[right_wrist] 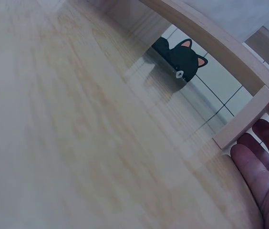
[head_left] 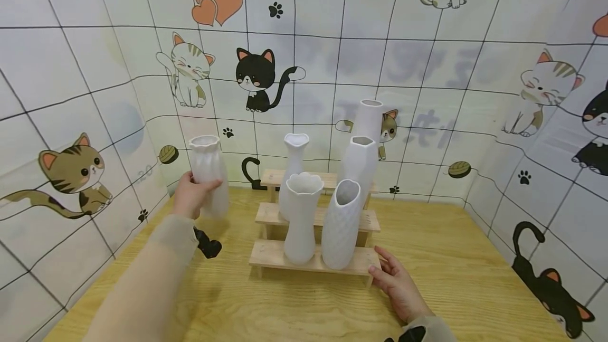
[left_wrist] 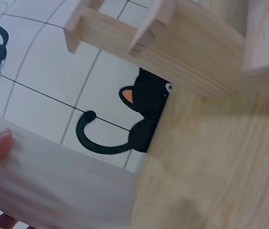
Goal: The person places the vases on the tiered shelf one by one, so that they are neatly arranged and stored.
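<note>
My left hand (head_left: 192, 194) holds a white vase (head_left: 214, 202) with a wavy rim and ridged sides around its body, left of a three-tier wooden stand (head_left: 266, 253). In the left wrist view the side of this vase (left_wrist: 63, 186) slopes across the lower left, thumb on top. On the front step stand a white vase with a scalloped rim (head_left: 303, 220) and a slant-cut, lattice-patterned vase (head_left: 341, 231). My right hand (head_left: 399, 289) grips the stand's front right corner, thumb at the front edge; its other fingers (right_wrist: 251, 167) are beside the leg (right_wrist: 244, 119).
Behind the front pair stand a narrow-necked vase (head_left: 295, 160), a faceted vase (head_left: 359, 165) and a tall cylindrical vase (head_left: 369, 120). The wood-grain table (head_left: 427, 247) meets walls of cat-printed cloth (head_left: 313, 62) at the back and sides.
</note>
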{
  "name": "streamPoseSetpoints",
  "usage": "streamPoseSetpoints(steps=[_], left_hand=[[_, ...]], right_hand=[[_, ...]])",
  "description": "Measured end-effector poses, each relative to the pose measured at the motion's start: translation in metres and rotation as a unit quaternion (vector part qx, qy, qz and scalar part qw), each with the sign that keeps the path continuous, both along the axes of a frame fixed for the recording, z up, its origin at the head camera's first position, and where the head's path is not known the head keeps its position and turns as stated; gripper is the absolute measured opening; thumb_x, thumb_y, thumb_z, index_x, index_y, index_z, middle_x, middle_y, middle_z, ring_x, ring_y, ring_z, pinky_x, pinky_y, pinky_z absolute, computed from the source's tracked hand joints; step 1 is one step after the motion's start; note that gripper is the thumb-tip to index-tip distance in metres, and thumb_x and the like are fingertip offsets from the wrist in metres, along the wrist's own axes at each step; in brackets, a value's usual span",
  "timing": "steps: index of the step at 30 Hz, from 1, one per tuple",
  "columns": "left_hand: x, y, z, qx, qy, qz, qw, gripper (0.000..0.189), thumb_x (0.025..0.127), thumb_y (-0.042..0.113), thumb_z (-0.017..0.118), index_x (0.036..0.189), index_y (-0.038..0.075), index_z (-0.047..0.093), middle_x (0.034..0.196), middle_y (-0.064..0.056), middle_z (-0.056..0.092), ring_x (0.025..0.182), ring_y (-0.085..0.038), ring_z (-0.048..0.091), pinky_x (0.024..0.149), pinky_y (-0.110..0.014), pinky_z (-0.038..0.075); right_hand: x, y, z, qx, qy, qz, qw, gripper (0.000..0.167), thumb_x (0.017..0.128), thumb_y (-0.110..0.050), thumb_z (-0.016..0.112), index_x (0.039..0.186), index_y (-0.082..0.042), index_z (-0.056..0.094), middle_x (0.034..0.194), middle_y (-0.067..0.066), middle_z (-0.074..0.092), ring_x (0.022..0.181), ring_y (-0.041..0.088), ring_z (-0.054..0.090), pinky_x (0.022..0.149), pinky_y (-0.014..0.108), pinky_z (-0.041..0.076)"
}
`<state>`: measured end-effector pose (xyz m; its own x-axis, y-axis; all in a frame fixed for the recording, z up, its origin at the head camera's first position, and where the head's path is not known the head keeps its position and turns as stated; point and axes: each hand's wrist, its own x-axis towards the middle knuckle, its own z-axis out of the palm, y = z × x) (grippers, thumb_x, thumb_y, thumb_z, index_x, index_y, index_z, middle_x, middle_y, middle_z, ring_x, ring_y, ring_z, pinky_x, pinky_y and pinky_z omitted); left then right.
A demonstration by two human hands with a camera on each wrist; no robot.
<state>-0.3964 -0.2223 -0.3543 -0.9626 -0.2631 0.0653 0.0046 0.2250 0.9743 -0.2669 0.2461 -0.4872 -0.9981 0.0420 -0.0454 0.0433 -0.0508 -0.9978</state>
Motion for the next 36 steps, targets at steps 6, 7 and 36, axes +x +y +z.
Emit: streamPoseSetpoints(steps=[6,7,36], left_hand=[[0.002,0.007,0.029,-0.005,-0.008,-0.029,0.9995,0.094,0.082,0.031,0.078,0.151,0.005,0.021,0.147,-0.019,0.034,0.131,-0.039,0.038,0.102,-0.055,0.036],[0.003,0.008,0.033,-0.008,-0.008,-0.032,0.9994,0.094,0.082,0.032,0.078,0.151,0.006,0.020,0.148,-0.019,0.034,0.131,-0.039,0.038,0.102,-0.055,0.037],[0.017,0.062,0.131,0.015,0.016,-0.096,0.9951,0.084,0.082,0.025,0.078,0.146,0.007,0.028,0.142,-0.013,0.041,0.125,-0.034,0.044,0.097,-0.053,0.041]], right_hand=[[0.000,0.000,0.000,0.002,0.003,-0.002,1.0000,0.064,0.093,-0.009,0.063,0.148,-0.005,0.031,0.132,0.023,0.048,0.104,0.017,0.056,0.083,0.031,0.049],[0.000,0.000,0.000,0.002,0.003,-0.002,1.0000,0.064,0.093,-0.009,0.063,0.148,-0.005,0.031,0.132,0.023,0.048,0.104,0.017,0.056,0.083,0.031,0.049],[-0.001,0.001,-0.003,0.011,0.005,0.004,0.9999,0.065,0.093,-0.010,0.062,0.149,-0.004,0.029,0.134,0.024,0.046,0.106,0.018,0.054,0.085,0.031,0.048]])
